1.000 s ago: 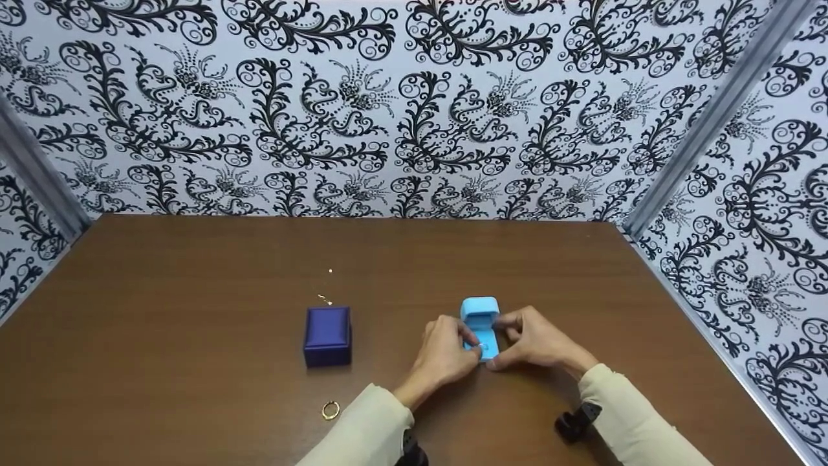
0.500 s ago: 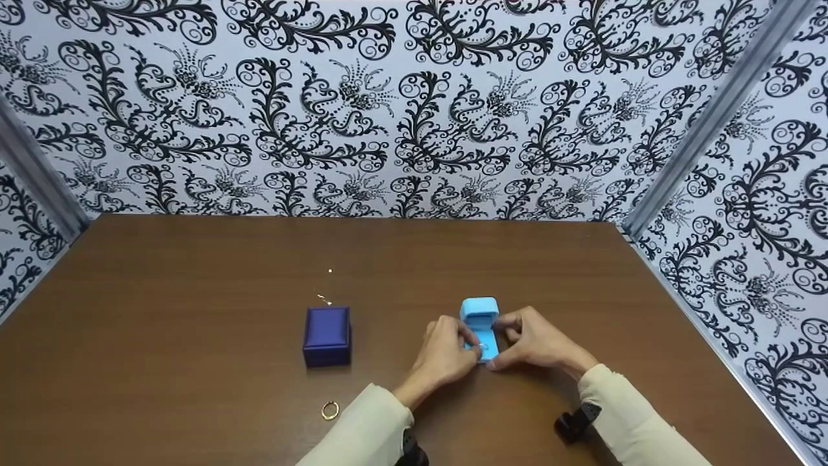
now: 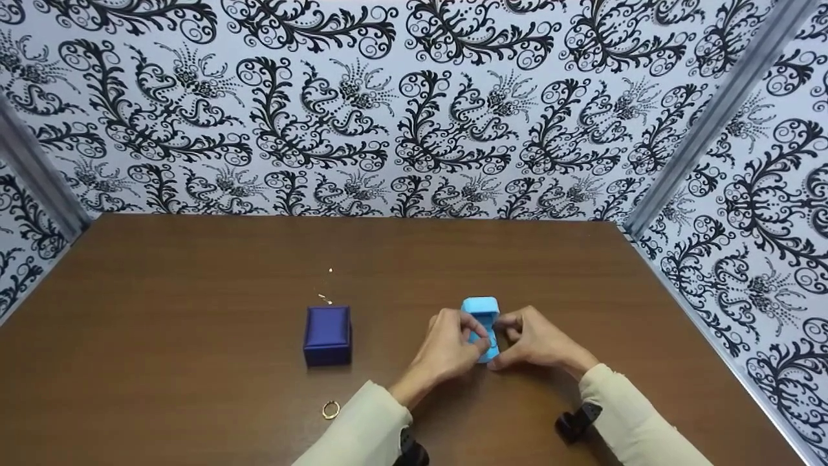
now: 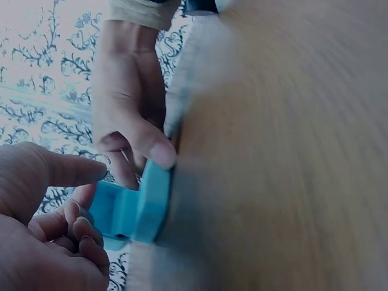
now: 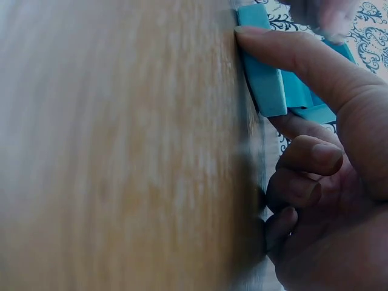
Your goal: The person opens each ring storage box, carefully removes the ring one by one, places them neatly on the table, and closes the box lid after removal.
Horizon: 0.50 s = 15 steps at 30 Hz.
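Note:
A light blue ring box (image 3: 480, 305) stands on the table with its lid raised. My right hand (image 3: 540, 340) holds its base, thumb at the front corner and fingers behind along the side, as the right wrist view also shows. Just above the open box, my left hand (image 3: 453, 349) has thumb and index finger brought together. A small thin ring (image 4: 108, 174) shows at those fingertips in the left wrist view, mostly hidden by them. The other left fingers are curled. The left hand covers part of the box's inside.
To the left stands a closed dark blue jewelry box (image 3: 326, 336). Behind it lie a small gold chain-like piece (image 3: 325, 299) and a tiny bright piece (image 3: 330, 270). A gold ring (image 3: 330, 417) lies near the left sleeve. Patterned walls (image 3: 414, 129) border the brown table (image 3: 194, 278).
My left hand has lifted slightly up and to the right from inside the box, its fingertips now higher over it. The right hand and the box have stayed in place.

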Available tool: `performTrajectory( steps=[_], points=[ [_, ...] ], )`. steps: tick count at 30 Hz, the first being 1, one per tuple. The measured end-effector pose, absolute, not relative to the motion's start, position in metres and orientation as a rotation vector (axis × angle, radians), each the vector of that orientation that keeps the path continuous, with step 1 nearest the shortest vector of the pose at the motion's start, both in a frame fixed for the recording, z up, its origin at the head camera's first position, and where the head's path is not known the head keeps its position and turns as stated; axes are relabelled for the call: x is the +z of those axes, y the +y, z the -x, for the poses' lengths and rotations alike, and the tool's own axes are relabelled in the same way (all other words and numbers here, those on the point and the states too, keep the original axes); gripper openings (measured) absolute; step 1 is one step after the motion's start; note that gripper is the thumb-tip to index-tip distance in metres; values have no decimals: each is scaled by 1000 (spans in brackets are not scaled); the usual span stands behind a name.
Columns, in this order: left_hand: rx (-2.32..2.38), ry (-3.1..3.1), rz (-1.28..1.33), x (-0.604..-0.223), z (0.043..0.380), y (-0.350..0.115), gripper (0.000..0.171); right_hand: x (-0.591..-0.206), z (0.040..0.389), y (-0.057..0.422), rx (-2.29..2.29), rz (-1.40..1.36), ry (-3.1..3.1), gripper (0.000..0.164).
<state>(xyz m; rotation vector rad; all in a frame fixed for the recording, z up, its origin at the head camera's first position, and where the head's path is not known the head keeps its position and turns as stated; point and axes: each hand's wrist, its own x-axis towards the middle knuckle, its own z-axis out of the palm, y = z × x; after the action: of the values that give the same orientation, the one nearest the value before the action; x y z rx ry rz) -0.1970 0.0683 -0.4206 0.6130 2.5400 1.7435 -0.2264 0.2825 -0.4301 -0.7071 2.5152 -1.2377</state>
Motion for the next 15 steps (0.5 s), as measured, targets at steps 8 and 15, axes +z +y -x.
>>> performTrajectory(
  steps=[8, 15],
  points=[
    [1723, 2627, -715, -408, 182, 63, 10, -430, 227, 283, -1263, 717, 2508, 32],
    [1602, 2644, -821, -412, 160, 61, 12, -429, 226, 283, -1282, 719, 2497, 32]
  ],
)
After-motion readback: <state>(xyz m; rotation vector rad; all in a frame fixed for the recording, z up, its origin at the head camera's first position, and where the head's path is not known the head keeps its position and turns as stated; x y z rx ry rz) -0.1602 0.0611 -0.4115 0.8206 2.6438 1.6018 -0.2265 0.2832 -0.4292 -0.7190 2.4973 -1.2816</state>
